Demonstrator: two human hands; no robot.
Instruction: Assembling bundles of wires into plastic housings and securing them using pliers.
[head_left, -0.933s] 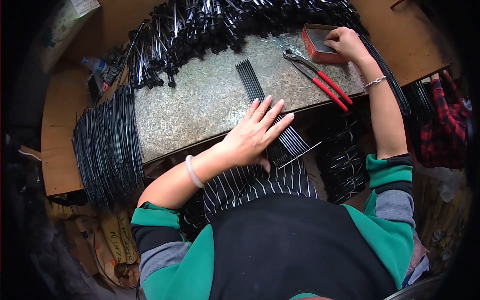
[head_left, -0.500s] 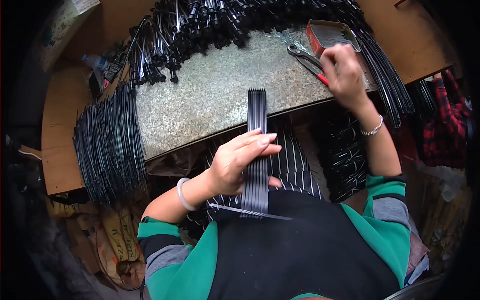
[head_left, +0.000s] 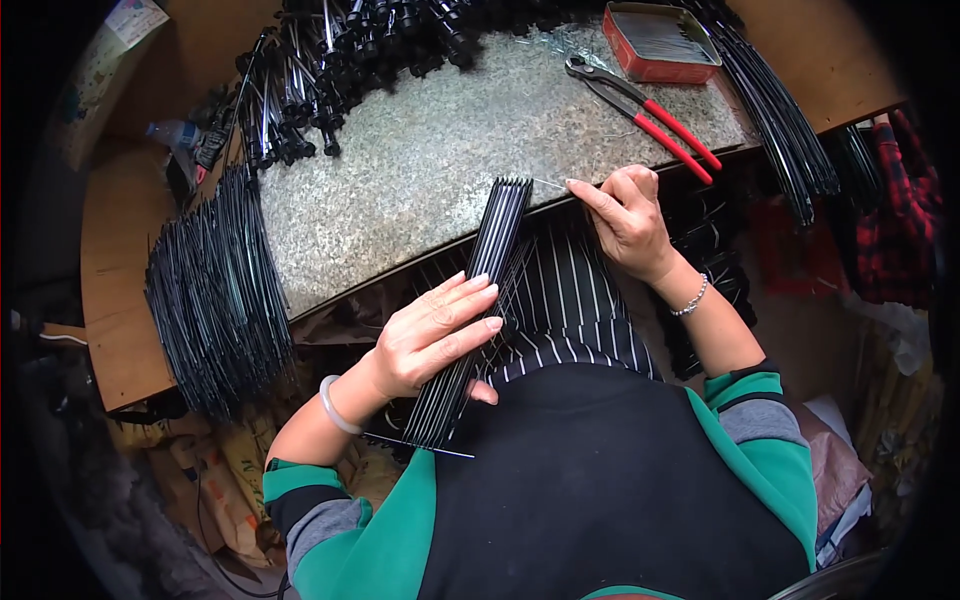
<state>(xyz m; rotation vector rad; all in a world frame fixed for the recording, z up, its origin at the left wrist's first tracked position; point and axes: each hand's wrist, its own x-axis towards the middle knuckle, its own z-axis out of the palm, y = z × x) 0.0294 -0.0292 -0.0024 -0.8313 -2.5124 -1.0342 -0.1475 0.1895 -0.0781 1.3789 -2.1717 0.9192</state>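
Note:
My left hand (head_left: 430, 335) is closed round a flat row of slim black ribs (head_left: 498, 225), which look like umbrella ribs. Their notched tips point away from me over the near edge of the table, and the row leans to the right at its far end. Across its near end lies a thin wire (head_left: 455, 453). Between the thumb and forefinger of my right hand (head_left: 625, 220) is a short thin silvery wire (head_left: 545, 183), its far end at the rib tips. Whether it passes through them is too small to tell.
Red-handled pliers (head_left: 650, 120) lie at the right beside a red tin (head_left: 665, 70) of thin wires. Black shafts with fittings (head_left: 370, 40) are heaped along the back of the speckled tabletop (head_left: 400, 170). Bundles of black rods (head_left: 220, 290) hang over the left and right ends.
My right hand has come from near the tin down to the rib tips, with a thin wire in its fingers. My left hand has tilted the row of ribs and shifted its near end left.

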